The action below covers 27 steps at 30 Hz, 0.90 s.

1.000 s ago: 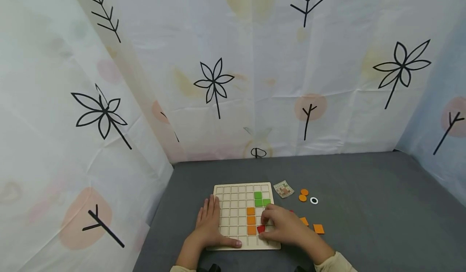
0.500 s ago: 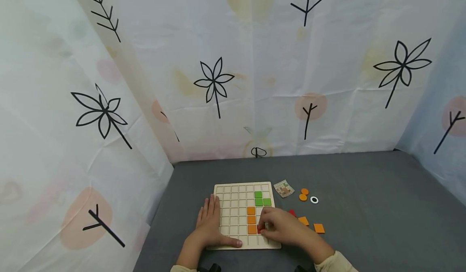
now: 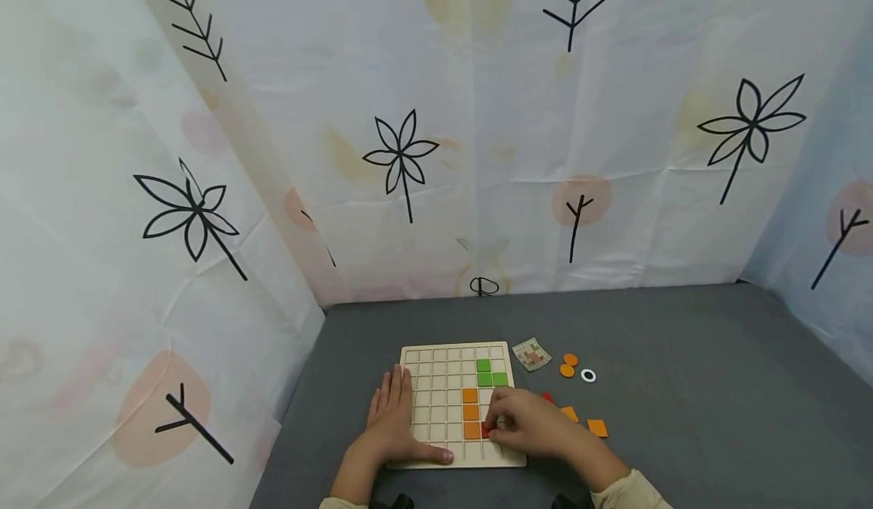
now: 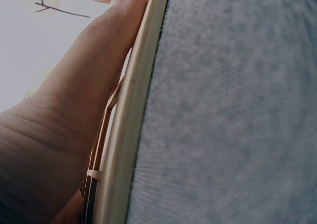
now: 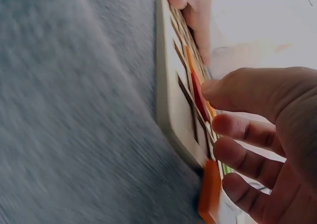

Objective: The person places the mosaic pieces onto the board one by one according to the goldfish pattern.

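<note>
A pale wooden board [image 3: 436,376] with a grid of square cells lies on the grey surface. My left hand [image 3: 393,418] rests flat along its left side, fingers straight, thumb over the near edge. Over the right part of the board, my right hand [image 3: 532,422] pinches a small red square tile [image 3: 486,430], which sits in a cell beside the orange tiles [image 3: 471,412]. In the right wrist view the thumb touches the red tile [image 5: 199,99]; the index finger is mostly hidden behind it. Green tiles [image 3: 484,379] fill cells in the far right part.
Right of the board lie loose orange tiles [image 3: 596,428] and a red one [image 3: 547,398], partly hidden by the right hand. Farther back are a small patterned card [image 3: 531,354], orange discs [image 3: 567,370] and a white ring [image 3: 583,377]. Printed cloth walls [image 3: 436,244] enclose the surface.
The red tile, tilted in its cell a second ago, now sits straighter and more covered by the right fingers. The loose red tile shows more. The left hand stays put.
</note>
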Motion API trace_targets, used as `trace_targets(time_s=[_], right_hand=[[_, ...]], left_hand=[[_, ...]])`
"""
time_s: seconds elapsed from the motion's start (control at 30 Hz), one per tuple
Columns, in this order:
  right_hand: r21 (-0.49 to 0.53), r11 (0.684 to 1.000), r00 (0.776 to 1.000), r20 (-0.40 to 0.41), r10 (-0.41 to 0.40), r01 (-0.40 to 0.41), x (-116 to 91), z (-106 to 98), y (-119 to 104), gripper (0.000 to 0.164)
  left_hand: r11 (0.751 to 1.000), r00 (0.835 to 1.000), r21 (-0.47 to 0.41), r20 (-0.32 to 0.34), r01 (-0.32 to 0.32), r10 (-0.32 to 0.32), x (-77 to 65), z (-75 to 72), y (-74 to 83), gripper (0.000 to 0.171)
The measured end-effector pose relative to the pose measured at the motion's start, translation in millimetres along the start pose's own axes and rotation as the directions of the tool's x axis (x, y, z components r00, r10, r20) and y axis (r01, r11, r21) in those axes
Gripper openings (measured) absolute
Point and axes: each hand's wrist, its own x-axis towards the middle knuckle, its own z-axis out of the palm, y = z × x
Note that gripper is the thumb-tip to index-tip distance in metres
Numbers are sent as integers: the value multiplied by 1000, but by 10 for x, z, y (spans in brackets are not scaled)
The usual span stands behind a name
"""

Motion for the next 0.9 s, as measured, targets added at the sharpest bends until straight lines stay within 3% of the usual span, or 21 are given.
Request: trace_targets(time_s=[0.3, 0.5, 0.77, 0.9], right_hand=[[101, 992, 996, -39, 78, -74, -167, -348, 135, 6], [80, 989, 990, -66, 126, -120, -366, -537, 285, 7], [39, 991, 985, -108, 135, -132, -660, -651, 490, 13], [22, 997, 988, -134, 72, -70, -772, -674, 562, 17]], left_hand=[[1000, 1000, -9, -3, -4, 4, 2, 12, 15, 168], [1000, 1000, -4, 5, -7, 7, 42, 13, -18, 168], [1000, 1000, 9, 3, 1, -1, 39, 42, -51, 170], [1000, 1000, 13, -1, -2, 2, 43, 53, -64, 170]])
